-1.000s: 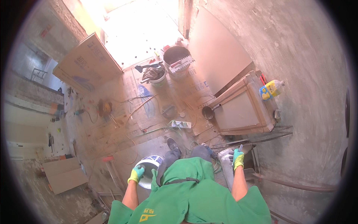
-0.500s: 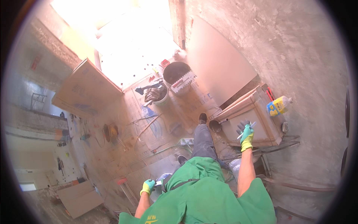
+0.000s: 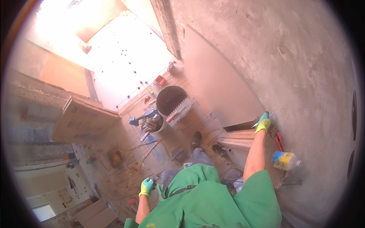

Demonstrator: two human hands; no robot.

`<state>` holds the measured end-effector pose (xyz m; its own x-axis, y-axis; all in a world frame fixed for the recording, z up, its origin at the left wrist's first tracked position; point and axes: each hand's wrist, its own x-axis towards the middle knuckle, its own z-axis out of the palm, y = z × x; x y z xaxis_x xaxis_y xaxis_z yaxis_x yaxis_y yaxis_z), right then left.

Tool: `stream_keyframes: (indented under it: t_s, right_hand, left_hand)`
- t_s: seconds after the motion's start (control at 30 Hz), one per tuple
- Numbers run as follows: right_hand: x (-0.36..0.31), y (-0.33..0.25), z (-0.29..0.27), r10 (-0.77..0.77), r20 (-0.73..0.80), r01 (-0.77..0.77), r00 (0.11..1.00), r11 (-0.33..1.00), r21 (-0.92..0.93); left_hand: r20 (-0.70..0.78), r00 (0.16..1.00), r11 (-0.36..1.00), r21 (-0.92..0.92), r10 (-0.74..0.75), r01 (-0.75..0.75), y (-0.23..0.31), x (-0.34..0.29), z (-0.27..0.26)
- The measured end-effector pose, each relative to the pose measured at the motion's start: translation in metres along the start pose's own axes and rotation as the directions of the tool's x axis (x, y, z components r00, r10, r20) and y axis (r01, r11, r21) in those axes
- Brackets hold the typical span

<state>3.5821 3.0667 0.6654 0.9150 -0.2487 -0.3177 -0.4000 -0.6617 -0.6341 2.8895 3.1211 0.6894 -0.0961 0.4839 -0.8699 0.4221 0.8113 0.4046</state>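
My right hand (image 3: 262, 124), in a green and yellow glove, is closed round a slim pale marker-like stick (image 3: 271, 115). It is beside the lower right corner of a large beige panel (image 3: 218, 76) leaning on the wall. My left hand (image 3: 146, 187), gloved the same way, hangs by my left side with its fingers curled; what they hold, if anything, is hidden. Below my right hand stands a wood-edged box or stack (image 3: 243, 141). On it lie a red-handled tool (image 3: 280, 141) and a clear bottle with a yellow and blue label (image 3: 283, 160).
A large bucket (image 3: 172, 98) with a notched trowel (image 3: 181, 112) across its rim stands ahead. Next to it is a smaller bucket (image 3: 161, 129) with rags and tools. Cardboard boxes (image 3: 85, 119) stand at left. A hose (image 3: 150, 152) crosses the covered floor. Rough wall (image 3: 296, 76) rises at right.
My right hand has moved up and away from over the box to the panel's corner, still with the stick. My view has shifted, and the buckets appear nearer. The left hand stays low.
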Motion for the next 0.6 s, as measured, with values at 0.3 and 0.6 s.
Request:
stream_keyframes:
  t_s: [0.3,0.6]
  right_hand:
    - [0.009,0.028,0.013,-0.055,-0.079,0.063,0.995,0.993,0.101]
    - [-0.013,0.012,-0.008,0.017,0.069,-0.039,0.997,0.947,0.32]
  left_hand:
    - [0.086,0.996,0.943,0.33,0.015,-0.043,0.142,0.034,0.031]
    - [0.183,0.962,0.805,0.528,0.203,-0.27,0.192,0.085,0.062]
